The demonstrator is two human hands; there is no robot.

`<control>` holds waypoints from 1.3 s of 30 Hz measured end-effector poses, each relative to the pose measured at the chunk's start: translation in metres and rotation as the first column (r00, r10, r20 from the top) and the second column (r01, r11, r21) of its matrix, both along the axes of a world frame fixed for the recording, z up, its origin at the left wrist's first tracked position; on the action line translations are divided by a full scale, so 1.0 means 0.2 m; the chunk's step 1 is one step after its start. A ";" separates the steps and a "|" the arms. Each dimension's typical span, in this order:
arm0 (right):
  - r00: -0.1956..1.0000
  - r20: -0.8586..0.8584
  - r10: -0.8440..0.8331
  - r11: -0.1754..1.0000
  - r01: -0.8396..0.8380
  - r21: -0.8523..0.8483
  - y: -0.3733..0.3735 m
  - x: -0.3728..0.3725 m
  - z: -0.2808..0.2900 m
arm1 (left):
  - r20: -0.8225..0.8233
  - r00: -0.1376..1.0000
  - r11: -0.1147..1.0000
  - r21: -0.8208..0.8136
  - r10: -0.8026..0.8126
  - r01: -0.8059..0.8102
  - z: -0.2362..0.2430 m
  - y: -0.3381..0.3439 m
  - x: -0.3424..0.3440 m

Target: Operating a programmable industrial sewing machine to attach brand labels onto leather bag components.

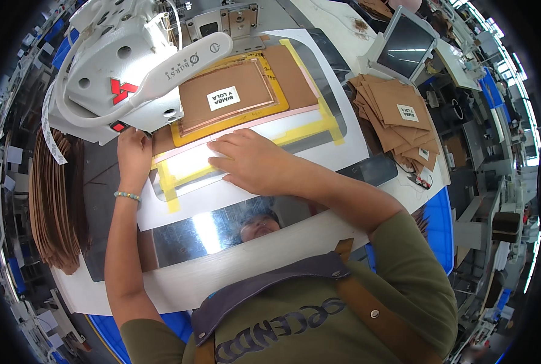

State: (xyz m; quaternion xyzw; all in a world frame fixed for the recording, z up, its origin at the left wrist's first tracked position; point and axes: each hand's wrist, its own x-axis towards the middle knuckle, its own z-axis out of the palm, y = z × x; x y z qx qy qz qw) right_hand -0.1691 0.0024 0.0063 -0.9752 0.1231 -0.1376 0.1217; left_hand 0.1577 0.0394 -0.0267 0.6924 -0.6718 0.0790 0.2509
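A brown panel (292, 76) with a white printed label (223, 98) lies on the sewing machine's bed. Around the label sits a yellow rectangular frame (278, 97). Beneath the panel's near edge is a clear plastic template (234, 159) edged with yellow tape. My right hand (252, 159) rests on the template at that edge, its fingers apart and slightly bent. By the panel's left end, under the machine head, my left hand (135, 150) has its fingers pressed together. A small dark thing shows at those fingertips; what they grip is hidden.
The white sewing machine (115, 67) stands at the far left over the work. Brown pieces hang in a thick stack (55, 206) at left; another labelled pile (398, 118) lies at right. Behind that pile stands a screen (406, 43). A shiny metal plate (222, 233) lies in front.
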 end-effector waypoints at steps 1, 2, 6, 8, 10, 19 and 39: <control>1.000 -0.002 -0.003 1.000 0.003 -0.011 0.00 0.00 0.00 | -0.008 0.999 0.999 0.008 0.044 -0.044 -0.01 -0.01 -0.01; 1.000 -0.012 -0.001 1.000 0.001 -0.013 0.00 0.00 0.00 | -0.103 0.994 0.999 -0.031 0.039 -0.042 0.00 -0.02 -0.02; 1.000 -0.017 -0.008 1.000 0.008 0.003 0.01 0.00 0.01 | -0.312 0.947 0.994 -0.057 0.073 -0.096 0.02 -0.01 -0.03; 1.000 -0.019 -0.008 1.000 0.008 -0.010 0.01 0.00 0.01 | -0.365 0.928 0.994 -0.052 0.072 -0.098 0.01 0.00 -0.03; 1.000 -0.024 0.001 1.000 -0.001 -0.015 0.00 0.00 0.01 | -0.409 0.911 0.992 -0.082 0.050 -0.091 -0.02 -0.01 0.01; 1.000 -0.004 0.020 1.000 -0.020 -0.010 0.00 0.00 0.04 | -0.882 0.464 0.902 -0.128 0.087 -0.412 0.16 0.46 0.40; 0.997 -0.079 -0.005 0.997 -0.001 -0.072 0.01 0.00 0.03 | -0.670 -0.012 -0.218 -0.225 0.742 -0.950 -0.27 3.16 0.02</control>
